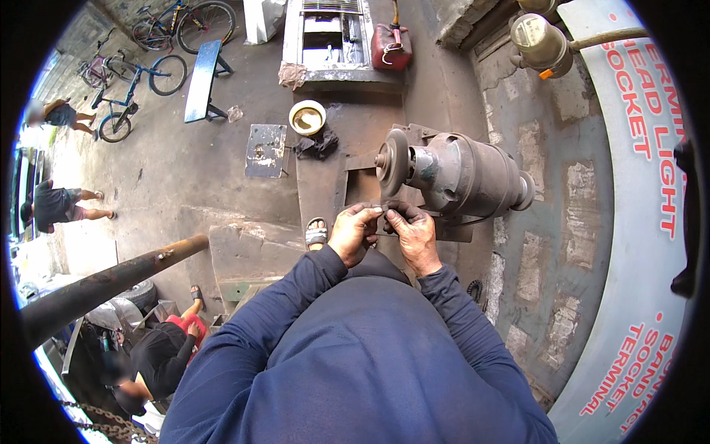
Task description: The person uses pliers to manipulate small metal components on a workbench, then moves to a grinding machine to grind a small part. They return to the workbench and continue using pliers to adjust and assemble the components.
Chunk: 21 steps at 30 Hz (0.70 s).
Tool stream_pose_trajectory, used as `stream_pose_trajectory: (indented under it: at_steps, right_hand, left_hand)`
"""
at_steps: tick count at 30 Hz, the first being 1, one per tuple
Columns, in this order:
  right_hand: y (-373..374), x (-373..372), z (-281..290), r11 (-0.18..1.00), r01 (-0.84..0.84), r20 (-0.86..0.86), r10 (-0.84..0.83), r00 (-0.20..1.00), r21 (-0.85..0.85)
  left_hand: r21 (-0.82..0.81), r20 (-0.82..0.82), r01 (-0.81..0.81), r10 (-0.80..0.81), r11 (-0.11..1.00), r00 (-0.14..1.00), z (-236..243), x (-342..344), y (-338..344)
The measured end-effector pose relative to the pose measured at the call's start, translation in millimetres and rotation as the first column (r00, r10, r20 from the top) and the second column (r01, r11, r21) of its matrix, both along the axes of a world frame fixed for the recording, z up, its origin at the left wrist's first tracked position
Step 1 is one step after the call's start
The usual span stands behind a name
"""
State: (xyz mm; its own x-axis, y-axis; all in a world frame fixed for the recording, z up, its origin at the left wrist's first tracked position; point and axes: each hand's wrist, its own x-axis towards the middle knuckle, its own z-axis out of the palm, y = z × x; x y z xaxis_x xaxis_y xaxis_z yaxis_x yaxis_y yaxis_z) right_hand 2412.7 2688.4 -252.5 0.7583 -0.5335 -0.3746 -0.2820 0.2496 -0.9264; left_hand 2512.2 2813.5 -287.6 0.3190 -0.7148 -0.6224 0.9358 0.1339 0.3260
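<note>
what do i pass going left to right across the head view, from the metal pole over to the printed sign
Metal pole → blue bench → small paint-worn stool → pale bucket → left hand → right hand → grinder motor → printed sign

blue bench (203, 81) on stained grey floor (177, 163), patchy wall (551, 222) at right
</note>
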Motion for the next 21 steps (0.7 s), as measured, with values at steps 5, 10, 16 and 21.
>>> stream_pose_trajectory:
  at_steps: [5, 10, 16, 21]
  right_hand:
    - [0.5, 5.1, 4.7, 0.999, -0.031, -0.022, 0.030, 0.999, -0.022]
    - [-6.6, 9.9, 7.8, 0.999, -0.042, -0.042, 0.042, 0.998, -0.015]
    - [-13.4, 10.6, -19.0, 0.999, 0.017, -0.016, -0.017, 1.000, -0.047]
    - [-3.3, 4.8, -19.2, 0.997, 0.079, -0.007, -0.079, 0.997, -0.002]
  left_hand:
    - [-0.257, -0.545, 0.013, -0.156, 0.966, 0.824, -28.2, 9.3, -7.4]
    - [-0.198, -0.561, 0.058, -0.161, 0.979, 0.812, -26.6, 13.4, -11.9]
    - [-0.191, -0.533, 0.005, -0.109, 0.982, 0.839, -29.0, 13.2, -17.3]
    - [-0.146, -0.483, -0.032, -0.043, 0.989, 0.875, -28.8, 5.9, -12.7]
